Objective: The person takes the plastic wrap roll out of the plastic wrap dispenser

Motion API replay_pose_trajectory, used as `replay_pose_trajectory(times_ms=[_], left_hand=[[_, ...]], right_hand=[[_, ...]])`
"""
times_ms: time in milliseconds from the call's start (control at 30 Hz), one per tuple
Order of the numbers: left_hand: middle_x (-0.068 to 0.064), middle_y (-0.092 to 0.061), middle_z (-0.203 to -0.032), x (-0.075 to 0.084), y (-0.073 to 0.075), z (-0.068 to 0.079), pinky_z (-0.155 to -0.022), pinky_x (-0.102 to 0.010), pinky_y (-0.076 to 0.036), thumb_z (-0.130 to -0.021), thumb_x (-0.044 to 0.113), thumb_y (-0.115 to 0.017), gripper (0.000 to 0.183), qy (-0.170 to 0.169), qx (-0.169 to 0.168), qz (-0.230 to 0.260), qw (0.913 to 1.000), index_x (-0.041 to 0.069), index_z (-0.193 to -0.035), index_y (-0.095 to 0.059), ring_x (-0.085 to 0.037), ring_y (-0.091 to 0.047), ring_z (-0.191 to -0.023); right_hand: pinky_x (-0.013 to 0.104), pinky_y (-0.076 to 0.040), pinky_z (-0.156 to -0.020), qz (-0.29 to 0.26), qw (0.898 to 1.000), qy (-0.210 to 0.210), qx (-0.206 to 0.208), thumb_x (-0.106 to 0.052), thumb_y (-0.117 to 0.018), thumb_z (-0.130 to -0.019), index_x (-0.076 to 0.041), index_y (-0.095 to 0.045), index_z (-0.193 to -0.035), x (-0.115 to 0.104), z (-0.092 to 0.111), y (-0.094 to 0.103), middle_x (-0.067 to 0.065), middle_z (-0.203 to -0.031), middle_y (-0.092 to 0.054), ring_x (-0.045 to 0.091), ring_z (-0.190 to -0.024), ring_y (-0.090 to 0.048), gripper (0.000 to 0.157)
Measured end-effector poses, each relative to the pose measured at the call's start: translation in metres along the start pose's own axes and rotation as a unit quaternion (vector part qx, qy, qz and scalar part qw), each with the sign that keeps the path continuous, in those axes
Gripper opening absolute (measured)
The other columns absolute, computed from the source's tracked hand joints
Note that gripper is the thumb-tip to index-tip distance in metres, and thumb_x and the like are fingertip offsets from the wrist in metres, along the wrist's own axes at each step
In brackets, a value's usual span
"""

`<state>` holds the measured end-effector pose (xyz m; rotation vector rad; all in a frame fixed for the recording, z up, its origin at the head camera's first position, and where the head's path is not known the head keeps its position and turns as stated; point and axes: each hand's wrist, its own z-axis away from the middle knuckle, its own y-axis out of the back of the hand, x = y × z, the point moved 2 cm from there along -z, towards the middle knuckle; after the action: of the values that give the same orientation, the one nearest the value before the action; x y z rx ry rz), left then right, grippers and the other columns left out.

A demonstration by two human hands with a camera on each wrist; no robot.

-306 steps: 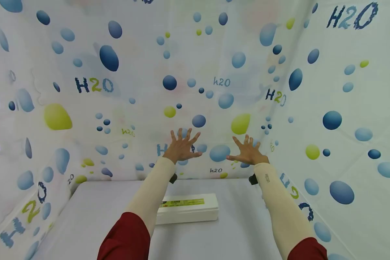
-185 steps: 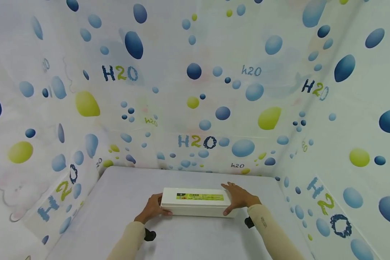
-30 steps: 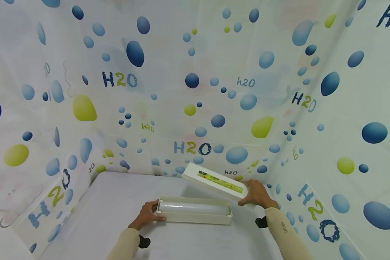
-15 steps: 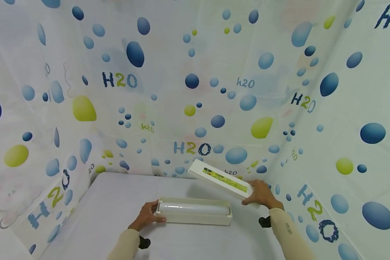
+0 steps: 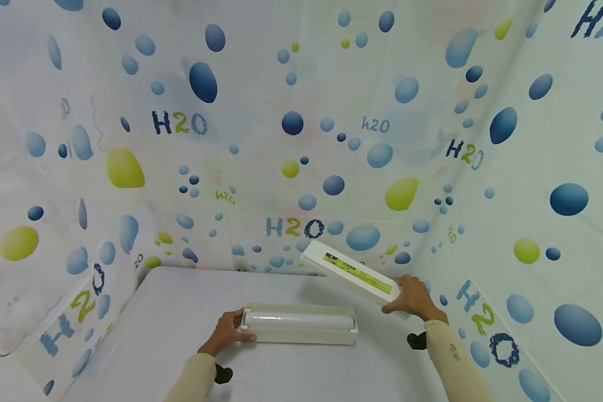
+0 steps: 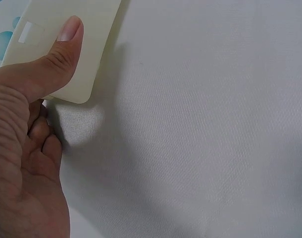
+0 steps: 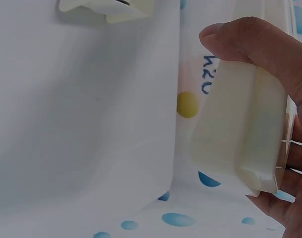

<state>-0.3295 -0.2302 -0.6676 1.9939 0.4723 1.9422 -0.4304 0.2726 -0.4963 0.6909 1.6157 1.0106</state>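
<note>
On the table lies a long cream plastic-wrap box (image 5: 301, 336), uncovered, with a whitish translucent roll (image 5: 301, 320) lying lengthwise inside it. My left hand (image 5: 226, 333) grips the box's left end; in the left wrist view its thumb presses the wall of the box (image 6: 74, 82). My right hand (image 5: 415, 297) holds the right end of the lid (image 5: 349, 271), which bears a yellow-green label. The lid hangs above and behind the box, apart from it and tilted with its left end higher. In the right wrist view the right thumb (image 7: 240, 39) lies across the lid's side (image 7: 225, 119).
A white cloth covers the table (image 5: 196, 290). Behind it and at both sides hang white curtains (image 5: 261, 167) printed with blue and green drops and H2O lettering. Black wrist mounts (image 5: 223, 374) sit under both sleeves.
Earlier both hands were raised, then at the ends of the covered box. The right hand has since taken the lid off and moved it up and right. The left hand stays on the box.
</note>
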Motion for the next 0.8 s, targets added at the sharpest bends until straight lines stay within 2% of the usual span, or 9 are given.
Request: replay_pose_trajectory(times_ms=[300,500,800], left_hand=[[-0.036,-0.055,-0.156,0.007,0.001,0.004,-0.121,-0.065,-0.045,-0.073,0.006,-0.102,0.102,-0.010,0.001,0.009,0.9999,-0.018,-0.155,-0.045,-0.055,-0.059,-0.142],[-0.036,-0.054,-0.157,0.007,0.003,0.006,-0.122,-0.065,-0.045,-0.073,0.005,-0.101,0.103,-0.005,0.000,0.009,0.9999,-0.018,-0.155,-0.044,-0.055,-0.058,-0.143],[-0.036,-0.055,-0.157,0.006,0.001,0.004,-0.121,-0.065,-0.046,-0.073,0.005,-0.101,0.103,-0.012,0.002,0.012,0.9998,-0.018,-0.155,-0.044,-0.056,-0.058,-0.143]], right_hand=[[0.041,-0.063,-0.070,0.010,1.000,-0.027,0.006,-0.036,-0.104,-0.059,0.001,-0.074,-0.135,0.012,0.009,0.009,0.012,-0.105,-0.075,0.024,-0.081,-0.066,0.089],[0.040,-0.062,-0.067,0.024,1.000,-0.017,0.007,-0.036,-0.103,-0.060,0.006,-0.073,-0.132,0.019,0.010,0.012,0.016,-0.105,-0.076,0.024,-0.081,-0.068,0.088],[0.041,-0.065,-0.066,0.023,0.999,-0.045,0.011,-0.036,-0.104,-0.060,0.001,-0.073,-0.136,0.020,0.016,0.018,0.015,-0.107,-0.078,0.025,-0.078,-0.069,0.090]])
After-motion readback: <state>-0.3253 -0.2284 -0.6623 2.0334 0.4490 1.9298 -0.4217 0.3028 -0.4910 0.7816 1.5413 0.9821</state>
